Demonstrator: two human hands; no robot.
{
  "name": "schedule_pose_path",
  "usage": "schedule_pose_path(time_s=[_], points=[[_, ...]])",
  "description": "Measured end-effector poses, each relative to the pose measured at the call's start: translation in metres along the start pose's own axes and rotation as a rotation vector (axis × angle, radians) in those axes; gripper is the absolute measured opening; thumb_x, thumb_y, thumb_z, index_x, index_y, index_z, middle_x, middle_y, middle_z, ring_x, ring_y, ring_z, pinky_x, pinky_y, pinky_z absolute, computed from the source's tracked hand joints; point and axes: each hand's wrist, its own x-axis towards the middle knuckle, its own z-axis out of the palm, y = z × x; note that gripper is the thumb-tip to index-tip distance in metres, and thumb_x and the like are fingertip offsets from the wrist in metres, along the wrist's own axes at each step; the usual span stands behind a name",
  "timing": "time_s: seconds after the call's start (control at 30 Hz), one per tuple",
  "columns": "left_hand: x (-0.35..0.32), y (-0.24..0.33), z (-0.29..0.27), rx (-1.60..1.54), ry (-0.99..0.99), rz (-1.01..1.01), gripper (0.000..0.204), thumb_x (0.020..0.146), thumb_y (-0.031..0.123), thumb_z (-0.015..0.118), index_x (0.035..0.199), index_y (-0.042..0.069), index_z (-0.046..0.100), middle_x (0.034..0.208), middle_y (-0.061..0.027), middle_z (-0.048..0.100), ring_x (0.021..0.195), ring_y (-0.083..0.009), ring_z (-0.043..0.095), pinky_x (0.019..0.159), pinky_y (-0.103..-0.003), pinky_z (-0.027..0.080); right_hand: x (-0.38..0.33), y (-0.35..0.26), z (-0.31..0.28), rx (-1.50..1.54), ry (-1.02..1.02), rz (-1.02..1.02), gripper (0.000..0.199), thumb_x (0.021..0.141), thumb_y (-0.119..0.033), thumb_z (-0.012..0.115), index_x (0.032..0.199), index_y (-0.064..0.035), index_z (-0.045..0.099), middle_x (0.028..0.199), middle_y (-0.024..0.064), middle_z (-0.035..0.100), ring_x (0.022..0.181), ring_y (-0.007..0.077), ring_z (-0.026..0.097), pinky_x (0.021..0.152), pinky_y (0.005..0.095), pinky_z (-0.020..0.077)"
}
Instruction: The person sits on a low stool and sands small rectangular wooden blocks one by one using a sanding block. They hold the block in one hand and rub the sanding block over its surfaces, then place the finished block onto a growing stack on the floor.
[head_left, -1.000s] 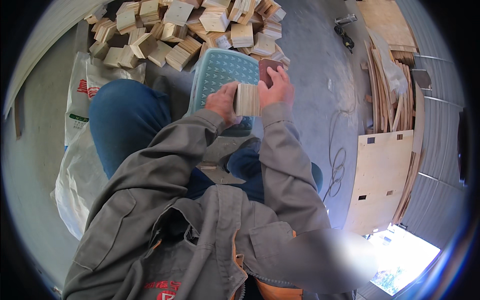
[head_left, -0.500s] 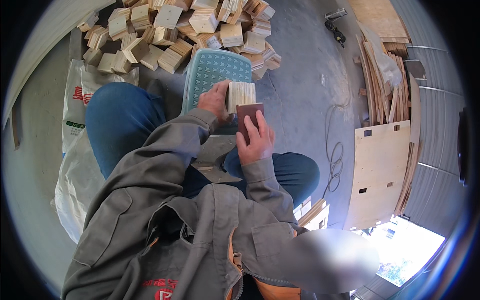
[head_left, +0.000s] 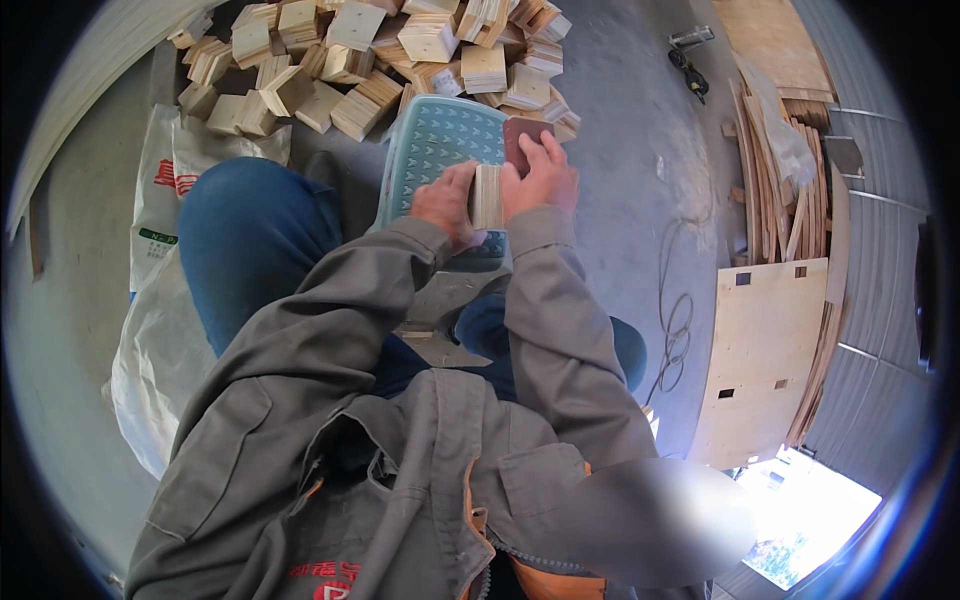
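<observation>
A pale layered plywood block (head_left: 488, 197) stands on a blue-green plastic stool (head_left: 432, 135) between my knees. My left hand (head_left: 447, 205) grips the block from its left side, fingers wrapped around the edge. On the other side, my right hand (head_left: 541, 180) has its fingers pressed on a flat reddish-brown sanding block (head_left: 522, 143). That sanding block lies past the plywood block's far right corner, and its lower part is hidden by the hand. The thumb side of my right hand is close against the plywood block.
Beyond the stool lies a heap of similar plywood blocks (head_left: 365, 105). A white plastic sack (head_left: 150, 345) is at my left. To the right are a coiled cable (head_left: 675, 345), a corded tool (head_left: 688, 68), a plywood panel (head_left: 765, 345) and stacked wood strips (head_left: 785, 190).
My right hand has slid the sanding block forward and slightly right, from the near side to past the far corner. The plywood block, still in my left hand, looks turned a little.
</observation>
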Motion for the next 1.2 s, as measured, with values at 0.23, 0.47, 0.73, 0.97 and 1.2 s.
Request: schedule_pose_path(time_s=[0.23,0.47,0.73,0.97,1.2], points=[[-0.001,0.002,0.001,0.014,-0.011,-0.027,0.106,0.064,0.026,0.094,0.155,0.019,0.041,0.151,-0.0112,0.054,0.140,-0.0336,0.055,0.113,-0.051,0.041,-0.013,0.008,0.004,0.016,0.050,-0.060,0.050,0.086,-0.026,0.078,0.135,-0.0202,0.074,0.154,0.0096,0.058,0.123,0.0375,0.059,0.109,0.0501,0.0460],[0.000,-0.002,0.004,0.016,0.015,-0.029,0.096,0.070,0.030,0.090,0.154,0.018,0.043,0.150,-0.0117,0.056,0.140,-0.0339,0.055,0.111,-0.052,0.042,-0.115,0.005,-0.022,0.070,0.050,-0.188,0.053,0.083,-0.021,0.081,0.135,-0.0150,0.073,0.154,0.0132,0.056,0.123,0.0389,0.057,0.106,0.0524,0.0468],[-0.001,0.000,0.000,-0.006,0.029,0.001,0.088,0.075,0.032,0.085,0.152,0.018,0.045,0.149,-0.0125,0.056,0.139,-0.0338,0.056,0.111,-0.052,0.042,-0.120,0.003,-0.031,0.094,0.027,-0.200,0.050,0.081,-0.015,0.081,0.131,-0.0142,0.075,0.152,0.0128,0.058,0.124,0.0373,0.059,0.108,0.0499,0.0472],[0.002,-0.009,0.007,0.004,0.031,0.013,0.094,0.073,0.031,0.088,0.154,0.015,0.043,0.150,-0.0139,0.055,0.139,-0.0347,0.055,0.111,-0.051,0.043,-0.039,-0.008,0.004,0.058,0.103,-0.157,0.047,0.082,-0.018,0.081,0.128,-0.0163,0.076,0.149,0.0115,0.061,0.124,0.0368,0.061,0.108,0.0479,0.0490],[-0.001,0.004,0.002,0.045,0.006,-0.003,0.099,0.072,0.034,0.092,0.156,0.015,0.041,0.150,-0.0147,0.055,0.139,-0.0358,0.055,0.111,-0.051,0.042,-0.024,-0.009,0.007,0.000,0.070,-0.105,0.049,0.082,-0.021,0.082,0.131,-0.0178,0.076,0.151,0.0108,0.060,0.125,0.0370,0.061,0.109,0.0488,0.0469]])
